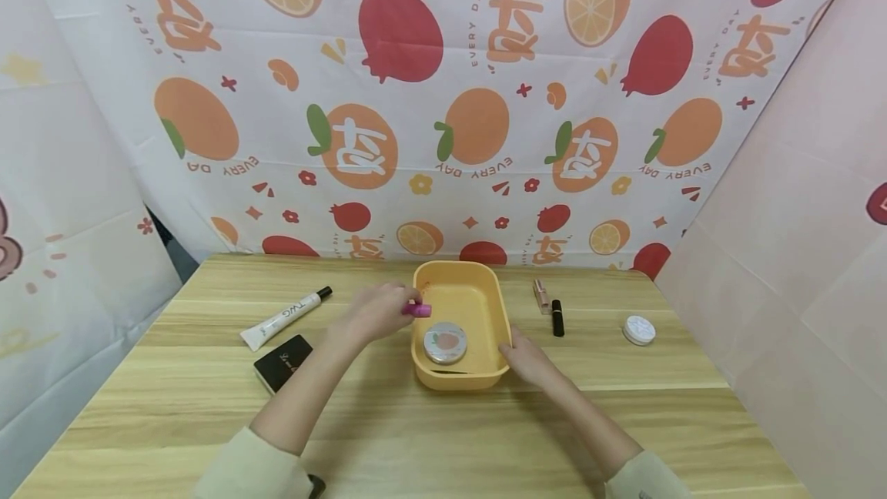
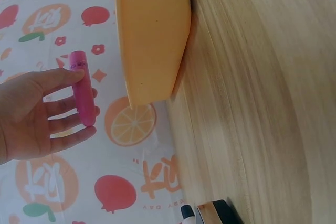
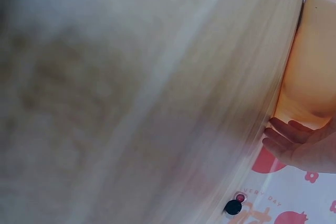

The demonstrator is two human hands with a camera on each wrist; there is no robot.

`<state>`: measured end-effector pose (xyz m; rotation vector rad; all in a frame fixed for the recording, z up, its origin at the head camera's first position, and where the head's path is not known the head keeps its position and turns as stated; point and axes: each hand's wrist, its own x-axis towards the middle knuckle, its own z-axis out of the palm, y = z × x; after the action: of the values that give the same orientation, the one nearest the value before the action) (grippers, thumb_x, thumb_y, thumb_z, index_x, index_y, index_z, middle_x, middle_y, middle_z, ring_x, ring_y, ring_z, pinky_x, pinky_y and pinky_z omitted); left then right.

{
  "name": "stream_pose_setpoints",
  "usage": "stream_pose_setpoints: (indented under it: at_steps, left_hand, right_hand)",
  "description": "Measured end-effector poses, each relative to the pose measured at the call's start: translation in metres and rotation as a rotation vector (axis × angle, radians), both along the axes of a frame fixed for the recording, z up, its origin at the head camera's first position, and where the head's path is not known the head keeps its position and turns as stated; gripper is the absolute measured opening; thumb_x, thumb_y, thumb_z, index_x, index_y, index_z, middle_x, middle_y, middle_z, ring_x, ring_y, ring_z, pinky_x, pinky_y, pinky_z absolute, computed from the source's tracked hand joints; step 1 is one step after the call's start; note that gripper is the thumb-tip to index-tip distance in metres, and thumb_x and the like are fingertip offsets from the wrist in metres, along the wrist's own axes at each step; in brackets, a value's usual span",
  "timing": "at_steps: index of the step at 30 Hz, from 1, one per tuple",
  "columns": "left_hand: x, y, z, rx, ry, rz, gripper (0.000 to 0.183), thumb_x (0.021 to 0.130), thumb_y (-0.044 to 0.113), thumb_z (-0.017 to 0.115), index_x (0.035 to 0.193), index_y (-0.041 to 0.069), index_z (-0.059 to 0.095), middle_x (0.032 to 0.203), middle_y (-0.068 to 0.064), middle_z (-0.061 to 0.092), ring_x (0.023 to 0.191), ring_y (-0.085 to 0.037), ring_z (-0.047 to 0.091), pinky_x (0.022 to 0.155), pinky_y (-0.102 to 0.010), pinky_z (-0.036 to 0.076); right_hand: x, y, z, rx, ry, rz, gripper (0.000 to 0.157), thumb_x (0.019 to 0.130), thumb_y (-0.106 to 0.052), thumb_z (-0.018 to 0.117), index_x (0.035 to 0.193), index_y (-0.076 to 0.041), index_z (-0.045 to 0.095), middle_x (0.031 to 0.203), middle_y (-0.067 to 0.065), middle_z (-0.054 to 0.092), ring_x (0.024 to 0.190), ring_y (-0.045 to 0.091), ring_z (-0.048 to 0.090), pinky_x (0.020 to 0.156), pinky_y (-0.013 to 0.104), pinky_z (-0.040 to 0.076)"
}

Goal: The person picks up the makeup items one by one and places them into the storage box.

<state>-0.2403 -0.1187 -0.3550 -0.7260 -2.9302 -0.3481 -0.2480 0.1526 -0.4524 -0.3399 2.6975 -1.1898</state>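
Note:
My left hand (image 1: pixel 377 313) pinches a slim pink cosmetic tube (image 2: pixel 82 90) between thumb and fingers. In the head view, the tube overlaps the left rim of a yellow plastic bin (image 1: pixel 478 306). Small dark lettering shows near one end of it. A round compact (image 1: pixel 445 343) with a fruit picture lies in the bin's near part, and a thin dark item shows beside the near wall. At the bin's right wall, my right hand (image 1: pixel 530 360) grips the rim. Its fingers lie along the outside in the right wrist view, where the thumb is hidden.
Left on the wooden table (image 1: pixel 443 437) lie a white squeeze tube (image 1: pixel 284 320) and a black box (image 1: pixel 284 363), partly behind my left arm. To the right are a pinkish lipstick (image 1: pixel 541 296), a black lipstick (image 1: pixel 557 318) and a round white case (image 1: pixel 639 330). A fruit-print curtain hangs behind.

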Motion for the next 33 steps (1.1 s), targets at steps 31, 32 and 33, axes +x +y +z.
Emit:
stream_pose_setpoints:
  at_steps: [31,32,33]
  left_hand:
    - [-0.001,0.014,0.001,-0.007,-0.019,-0.016,0.012,0.081,0.016,0.069,0.093,0.015,0.068,0.076,0.002,0.06,0.067,-0.014,0.051,0.053,-0.028,0.041]
    - [-0.001,0.014,0.001,-0.007,-0.017,-0.017,0.012,0.081,0.017,0.069,0.093,0.015,0.068,0.076,0.002,0.06,0.067,-0.014,0.052,0.053,-0.028,0.041]
    - [-0.001,0.014,0.001,-0.007,-0.015,-0.018,0.012,0.081,0.017,0.069,0.093,0.015,0.068,0.076,0.002,0.06,0.067,-0.014,0.052,0.053,-0.028,0.041]
  right_hand:
    - [-0.002,0.0,-0.001,-0.015,0.003,0.014,0.046,0.093,-0.013,0.041,0.134,0.008,0.035,0.087,0.007,0.059,0.078,0.02,0.057,0.08,0.047,0.044]
    - [-0.002,0.0,-0.001,-0.017,-0.001,0.014,0.046,0.093,-0.013,0.041,0.134,0.008,0.035,0.086,0.007,0.059,0.077,0.02,0.057,0.08,0.048,0.044]
    - [-0.002,0.0,-0.001,-0.017,-0.003,0.015,0.046,0.093,-0.013,0.041,0.134,0.008,0.035,0.086,0.006,0.059,0.077,0.019,0.057,0.081,0.048,0.044]
